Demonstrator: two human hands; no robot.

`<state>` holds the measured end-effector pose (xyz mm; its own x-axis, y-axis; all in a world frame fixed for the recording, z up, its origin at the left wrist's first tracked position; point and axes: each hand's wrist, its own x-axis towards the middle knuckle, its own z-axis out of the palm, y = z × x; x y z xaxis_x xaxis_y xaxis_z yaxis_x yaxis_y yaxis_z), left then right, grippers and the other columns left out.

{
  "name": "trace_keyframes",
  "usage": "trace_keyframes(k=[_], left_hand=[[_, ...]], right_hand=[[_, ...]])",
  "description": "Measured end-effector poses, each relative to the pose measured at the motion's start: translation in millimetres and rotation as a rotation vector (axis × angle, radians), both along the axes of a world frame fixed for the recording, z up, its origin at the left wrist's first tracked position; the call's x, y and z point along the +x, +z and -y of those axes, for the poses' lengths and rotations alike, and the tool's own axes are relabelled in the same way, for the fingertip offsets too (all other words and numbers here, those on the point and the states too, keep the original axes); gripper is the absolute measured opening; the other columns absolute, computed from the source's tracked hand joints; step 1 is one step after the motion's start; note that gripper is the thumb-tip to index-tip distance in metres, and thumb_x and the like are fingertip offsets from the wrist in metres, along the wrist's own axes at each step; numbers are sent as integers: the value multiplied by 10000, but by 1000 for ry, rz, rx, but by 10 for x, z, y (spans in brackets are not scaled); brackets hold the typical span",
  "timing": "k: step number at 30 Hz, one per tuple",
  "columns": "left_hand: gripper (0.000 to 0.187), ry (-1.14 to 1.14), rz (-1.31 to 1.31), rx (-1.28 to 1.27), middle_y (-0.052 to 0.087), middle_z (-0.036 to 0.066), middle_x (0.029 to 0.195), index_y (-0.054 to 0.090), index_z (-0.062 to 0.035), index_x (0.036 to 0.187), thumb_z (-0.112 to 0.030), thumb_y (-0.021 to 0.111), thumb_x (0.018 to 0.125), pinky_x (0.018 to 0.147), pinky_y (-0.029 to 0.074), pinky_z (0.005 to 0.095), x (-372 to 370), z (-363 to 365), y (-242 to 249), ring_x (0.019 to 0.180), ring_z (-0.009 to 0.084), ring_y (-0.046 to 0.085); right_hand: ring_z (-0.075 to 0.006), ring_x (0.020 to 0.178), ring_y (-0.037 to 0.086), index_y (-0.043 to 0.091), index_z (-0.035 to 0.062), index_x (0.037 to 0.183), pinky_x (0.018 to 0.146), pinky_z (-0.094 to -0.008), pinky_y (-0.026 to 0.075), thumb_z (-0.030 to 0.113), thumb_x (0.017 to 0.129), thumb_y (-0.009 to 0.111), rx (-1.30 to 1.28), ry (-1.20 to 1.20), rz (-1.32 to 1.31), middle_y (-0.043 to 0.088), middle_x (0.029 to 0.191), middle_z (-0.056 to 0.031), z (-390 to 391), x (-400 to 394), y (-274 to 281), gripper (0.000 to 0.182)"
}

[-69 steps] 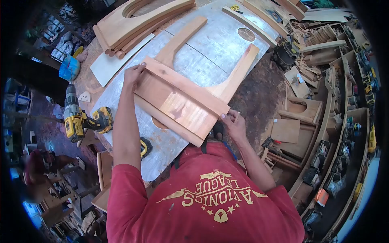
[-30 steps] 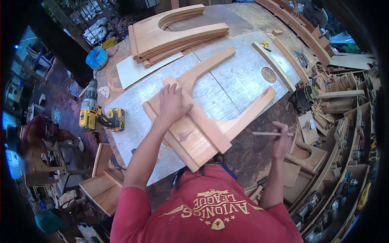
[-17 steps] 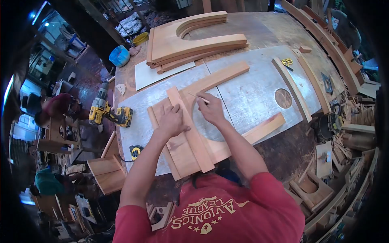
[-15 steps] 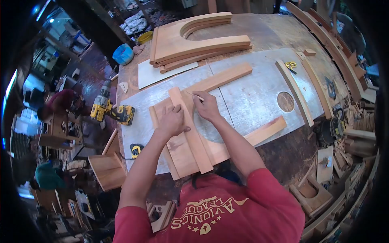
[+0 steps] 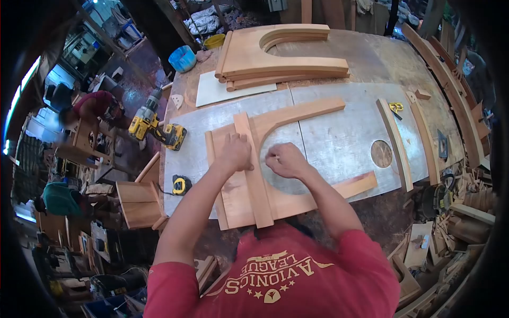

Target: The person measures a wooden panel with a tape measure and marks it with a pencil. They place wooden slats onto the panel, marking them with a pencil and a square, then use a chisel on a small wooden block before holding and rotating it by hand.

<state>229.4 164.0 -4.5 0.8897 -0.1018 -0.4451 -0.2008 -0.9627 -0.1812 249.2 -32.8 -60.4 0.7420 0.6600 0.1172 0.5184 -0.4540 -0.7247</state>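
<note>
A long wooden strip point(image 5: 258, 197) lies across the solid end of a U-shaped wooden panel point(image 5: 289, 201) on the metal-topped table. My left hand point(image 5: 236, 152) is closed over the strip, holding it against the panel, with the thumb at its right edge. Beside it, above the panel's curved cut-out, my right hand point(image 5: 287, 160) has its fingers curled around a pencil that is mostly hidden. A narrow wooden edge piece point(image 5: 209, 148) runs along the panel's left end.
A yellow cordless drill point(image 5: 154, 127) and a tape measure point(image 5: 181, 185) sit at the left edge. Stacked U-shaped panels point(image 5: 244, 55) are at the back. Two wooden strips point(image 5: 395, 143) and a yellow-handled tool point(image 5: 395, 108) lie to the right. Another person point(image 5: 95, 108) bends at far left.
My right hand has moved down from the strip's upper edge to over the cut-out, its fingers curling in. My left hand stays on the strip. The whole view has shifted slightly.
</note>
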Motion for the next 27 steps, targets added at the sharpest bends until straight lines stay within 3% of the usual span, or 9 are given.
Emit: trace_keyframes(k=[4, 7, 9, 11, 15, 18, 24, 27], left_hand=[[654, -55, 76, -34, 621, 168, 1239, 733, 21, 1090, -486, 874, 701, 1147, 358, 529, -7, -41, -55, 1289, 363, 527], [685, -52, 51, -28, 619, 159, 1272, 716, 20, 1137, -479, 882, 699, 1160, 346, 522, 16, -20, -19, 1313, 358, 512], [754, -20, -36, 3, 605, 147, 1328, 681, 9, 1244, -470, 892, 702, 1189, 317, 512, 33, 24, 57, 1355, 343, 483], [756, -6, -39, 4, 606, 149, 1329, 679, 12, 1244, -464, 896, 698, 1187, 323, 512, 40, 32, 49, 1353, 344, 487], [757, -10, -8, 20, 606, 152, 1330, 671, 19, 1243, -447, 903, 692, 1184, 331, 515, 32, 47, 45, 1345, 344, 499], [639, -72, 103, -29, 639, 145, 1194, 745, 22, 1045, -466, 897, 661, 1089, 408, 501, 26, -46, -86, 1217, 354, 560], [632, -60, 66, -31, 638, 141, 1190, 740, 24, 1051, -458, 893, 672, 1080, 416, 486, 38, -47, -81, 1213, 341, 560], [702, -15, 2, 0, 642, 144, 1273, 691, 23, 1169, -419, 920, 674, 1155, 369, 486, 53, 19, -2, 1319, 329, 529]], right_hand=[[-375, 898, 718, 761, 12, 968, 826, -413, 568, 219, 845, 647, 266, -89, -218, 732, 937, -219, 297, -178, 190, 266], [-271, 842, 729, 741, -32, 984, 777, -379, 589, 158, 875, 666, 371, -232, -43, 738, 933, -183, 210, -30, 121, 231], [-329, 874, 718, 745, -19, 995, 799, -400, 575, 163, 878, 649, 359, -225, -34, 731, 964, -203, 114, -35, 53, 237], [-389, 914, 702, 748, -13, 987, 839, -434, 560, 181, 860, 632, 348, -205, 18, 725, 975, -226, 36, -82, -22, 259], [-386, 942, 688, 742, 3, 1025, 846, -446, 551, 190, 869, 636, 263, -214, 11, 716, 1021, -203, -21, -313, -163, 266], [-379, 939, 687, 741, 13, 1016, 834, -452, 550, 197, 877, 642, 288, -247, 18, 711, 1020, -193, -1, -489, -203, 251], [-353, 855, 695, 737, 17, 1004, 768, -425, 551, 156, 879, 641, 252, -294, 12, 710, 946, -169, 170, -879, -144, 210], [-362, 836, 688, 733, 22, 995, 754, -437, 548, 154, 876, 640, 257, -320, 49, 701, 925, -161, 180, -1034, -146, 201]])
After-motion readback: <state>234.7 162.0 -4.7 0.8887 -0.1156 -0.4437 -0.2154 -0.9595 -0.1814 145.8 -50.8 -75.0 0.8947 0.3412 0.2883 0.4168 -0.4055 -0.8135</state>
